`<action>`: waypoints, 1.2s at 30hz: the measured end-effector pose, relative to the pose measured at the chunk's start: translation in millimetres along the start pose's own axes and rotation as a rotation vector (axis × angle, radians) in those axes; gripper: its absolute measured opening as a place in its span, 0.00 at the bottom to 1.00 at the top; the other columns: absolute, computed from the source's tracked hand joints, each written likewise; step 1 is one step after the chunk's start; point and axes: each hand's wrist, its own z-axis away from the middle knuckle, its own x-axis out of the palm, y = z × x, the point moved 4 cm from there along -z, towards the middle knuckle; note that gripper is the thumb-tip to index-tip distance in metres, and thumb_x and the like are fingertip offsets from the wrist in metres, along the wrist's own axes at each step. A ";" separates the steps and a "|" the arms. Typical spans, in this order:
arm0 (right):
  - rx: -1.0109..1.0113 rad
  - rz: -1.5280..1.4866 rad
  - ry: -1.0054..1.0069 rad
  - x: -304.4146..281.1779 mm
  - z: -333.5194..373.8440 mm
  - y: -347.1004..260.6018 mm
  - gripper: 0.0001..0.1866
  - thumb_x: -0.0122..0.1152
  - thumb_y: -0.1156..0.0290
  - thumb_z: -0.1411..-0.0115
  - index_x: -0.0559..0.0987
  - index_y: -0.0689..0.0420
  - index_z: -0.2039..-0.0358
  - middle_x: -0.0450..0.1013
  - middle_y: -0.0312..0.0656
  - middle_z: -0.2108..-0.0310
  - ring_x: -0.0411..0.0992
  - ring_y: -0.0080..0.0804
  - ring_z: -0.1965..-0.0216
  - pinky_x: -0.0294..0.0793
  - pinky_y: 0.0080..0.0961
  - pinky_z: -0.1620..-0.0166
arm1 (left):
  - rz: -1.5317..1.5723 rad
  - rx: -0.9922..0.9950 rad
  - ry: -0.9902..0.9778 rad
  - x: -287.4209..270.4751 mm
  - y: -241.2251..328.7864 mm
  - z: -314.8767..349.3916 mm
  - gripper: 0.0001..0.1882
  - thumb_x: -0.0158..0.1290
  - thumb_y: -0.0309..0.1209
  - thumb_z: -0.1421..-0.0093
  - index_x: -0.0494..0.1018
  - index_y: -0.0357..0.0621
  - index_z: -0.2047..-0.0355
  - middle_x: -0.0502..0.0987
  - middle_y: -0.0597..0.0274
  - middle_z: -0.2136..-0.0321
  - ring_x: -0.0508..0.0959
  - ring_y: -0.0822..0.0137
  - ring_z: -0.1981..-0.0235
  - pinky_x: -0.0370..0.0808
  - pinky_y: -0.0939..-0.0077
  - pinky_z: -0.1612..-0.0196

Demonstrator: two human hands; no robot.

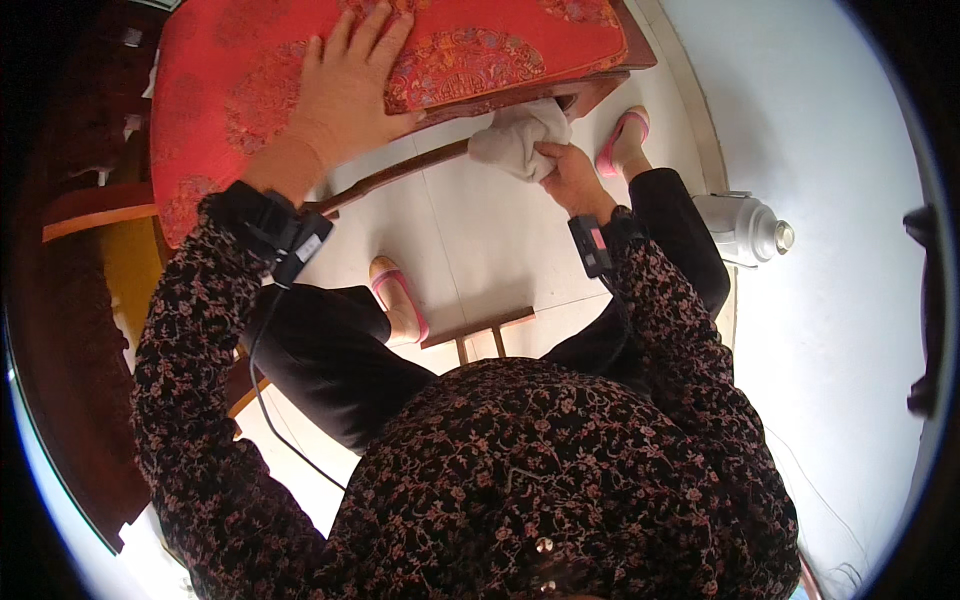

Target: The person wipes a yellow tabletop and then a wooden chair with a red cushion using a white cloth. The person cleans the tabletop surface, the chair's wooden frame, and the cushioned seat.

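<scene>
Gripping side: right hand (578, 180), its thumb and fingers closed together on a bunched cloth.
Cloth: white to pale grey (520, 140), soft, thick-looking and folded into a rounded lump; it lies beneath the edge of the red cover, at the corner of the wooden frame.
Bracing side: left hand (350, 105), laid flat on the red cover, fingers extended and somewhat apart, thumb near the front edge.
Cover: red brocade (190, 100), patterned with rounded medallions in multicoloured thread.
Frame: reddish-brown wood (605, 92), polished-looking, with a long narrow rail (400, 172) below.
Wrist units: small black boxes on straps, left (290, 262) and right (590, 252); the left bears a whitish label, the right a pinkish-red one, print too small to read.
Sleeves: dark fabric with a dense, small pink floral print (190, 370).
Footwear: pink-edged flat shoes (607, 158), on pale, smooth floor tiles (470, 235).
Right margin: white, rounded appliance (735, 228) beside a plain, pale wall (820, 200).
</scene>
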 end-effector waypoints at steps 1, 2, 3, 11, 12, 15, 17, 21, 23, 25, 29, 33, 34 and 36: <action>0.040 -0.412 0.040 1.7 0.6 -9.5 0.15 0.59 0.78 0.43 0.81 0.63 0.54 0.80 0.51 0.60 0.79 0.47 0.55 0.77 0.37 0.51 | 0.067 0.011 0.051 1.6 8.5 -0.1 0.47 0.65 0.48 0.49 0.59 0.52 0.31 0.57 0.53 0.30 0.56 0.46 0.30 0.53 0.43 0.30; 0.232 -0.595 0.012 5.1 1.8 -15.1 0.16 0.57 0.78 0.41 0.80 0.64 0.52 0.80 0.49 0.57 0.78 0.43 0.53 0.77 0.36 0.49 | 0.168 0.063 0.059 2.8 16.6 2.7 0.45 0.65 0.47 0.48 0.60 0.52 0.32 0.58 0.53 0.31 0.57 0.47 0.30 0.53 0.44 0.30; 0.278 -0.859 -0.001 5.6 4.4 -28.7 0.16 0.55 0.79 0.39 0.78 0.64 0.50 0.79 0.47 0.55 0.78 0.39 0.52 0.76 0.35 0.47 | 0.270 0.118 0.068 3.9 30.9 10.2 0.43 0.65 0.46 0.47 0.61 0.51 0.33 0.60 0.53 0.32 0.58 0.48 0.30 0.54 0.45 0.31; 0.495 -1.153 -0.160 -39.7 42.7 -169.5 0.24 0.57 0.74 0.38 0.70 0.64 0.41 0.75 0.44 0.47 0.75 0.35 0.47 0.72 0.33 0.41 | 1.645 -0.645 -0.630 15.1 72.8 96.5 0.41 0.59 0.60 0.41 0.67 0.42 0.39 0.72 0.53 0.42 0.74 0.59 0.43 0.71 0.60 0.42; 0.525 -1.094 -0.148 -42.4 40.9 -180.2 0.25 0.58 0.74 0.38 0.70 0.64 0.40 0.75 0.44 0.47 0.75 0.35 0.47 0.73 0.33 0.41 | 1.818 -0.686 -0.600 12.6 77.7 96.5 0.43 0.58 0.62 0.41 0.67 0.41 0.39 0.74 0.53 0.44 0.76 0.60 0.46 0.73 0.61 0.44; 0.453 -0.936 -0.286 -34.6 31.0 -210.6 0.26 0.60 0.73 0.38 0.70 0.65 0.40 0.74 0.43 0.47 0.74 0.32 0.47 0.74 0.30 0.43 | 2.244 -0.607 -0.510 3.7 96.4 82.2 0.33 0.59 0.49 0.36 0.66 0.42 0.38 0.75 0.59 0.46 0.78 0.64 0.48 0.77 0.65 0.46; 0.377 -0.813 -0.360 -29.5 24.2 -223.2 0.27 0.61 0.71 0.38 0.69 0.65 0.39 0.74 0.42 0.46 0.74 0.30 0.47 0.74 0.27 0.44 | 2.399 -0.670 -0.404 0.2 99.3 75.2 0.26 0.59 0.35 0.35 0.67 0.40 0.40 0.76 0.61 0.47 0.79 0.67 0.50 0.78 0.69 0.47; 0.223 -0.492 -0.377 -46.2 13.4 -226.2 0.28 0.57 0.64 0.32 0.65 0.54 0.33 0.70 0.42 0.42 0.72 0.30 0.45 0.73 0.26 0.45 | 2.181 -0.832 -0.150 5.3 61.4 92.1 0.22 0.56 0.33 0.33 0.69 0.38 0.41 0.77 0.60 0.48 0.79 0.65 0.49 0.76 0.67 0.44; 0.181 -0.455 -0.292 -73.4 11.8 -215.3 0.28 0.56 0.63 0.31 0.65 0.58 0.34 0.70 0.45 0.41 0.72 0.33 0.45 0.73 0.29 0.44 | 2.086 -1.031 -0.007 19.7 20.5 127.1 0.21 0.55 0.32 0.32 0.69 0.36 0.42 0.77 0.57 0.47 0.78 0.62 0.47 0.77 0.65 0.44; 0.197 -0.319 -0.130 -108.0 14.7 -191.6 0.25 0.56 0.64 0.32 0.68 0.60 0.38 0.72 0.45 0.44 0.74 0.33 0.46 0.73 0.29 0.44 | 1.979 -1.282 0.086 51.0 -15.0 179.4 0.20 0.53 0.31 0.31 0.68 0.34 0.42 0.76 0.56 0.46 0.78 0.61 0.47 0.78 0.64 0.45; 0.330 -0.019 0.160 -182.2 45.5 -130.6 0.19 0.54 0.67 0.33 0.73 0.62 0.44 0.77 0.43 0.51 0.76 0.32 0.51 0.73 0.27 0.46 | 1.336 -1.441 -0.186 132.0 -73.7 293.5 0.20 0.58 0.32 0.37 0.73 0.37 0.47 0.79 0.52 0.51 0.80 0.55 0.50 0.78 0.62 0.49; 0.346 0.226 0.224 -225.6 91.0 -86.1 0.16 0.53 0.68 0.30 0.74 0.62 0.46 0.77 0.41 0.51 0.75 0.29 0.51 0.72 0.25 0.45 | 0.256 -0.752 -0.639 193.6 -138.6 324.6 0.26 0.66 0.40 0.48 0.77 0.40 0.52 0.80 0.46 0.56 0.80 0.47 0.52 0.77 0.57 0.52; 0.315 0.292 0.237 -230.7 106.7 -81.1 0.16 0.53 0.68 0.29 0.74 0.62 0.46 0.77 0.41 0.51 0.75 0.29 0.51 0.71 0.25 0.44 | 0.227 -0.770 -0.680 210.9 -152.6 321.5 0.27 0.67 0.42 0.51 0.78 0.40 0.53 0.80 0.45 0.57 0.80 0.45 0.53 0.77 0.56 0.53; 0.315 0.331 0.255 -233.0 130.6 -74.9 0.15 0.52 0.68 0.28 0.74 0.63 0.46 0.76 0.40 0.50 0.74 0.29 0.50 0.70 0.25 0.43 | 0.190 -0.635 -0.598 234.7 -172.2 302.2 0.29 0.67 0.44 0.51 0.77 0.39 0.53 0.81 0.44 0.57 0.80 0.43 0.54 0.76 0.52 0.53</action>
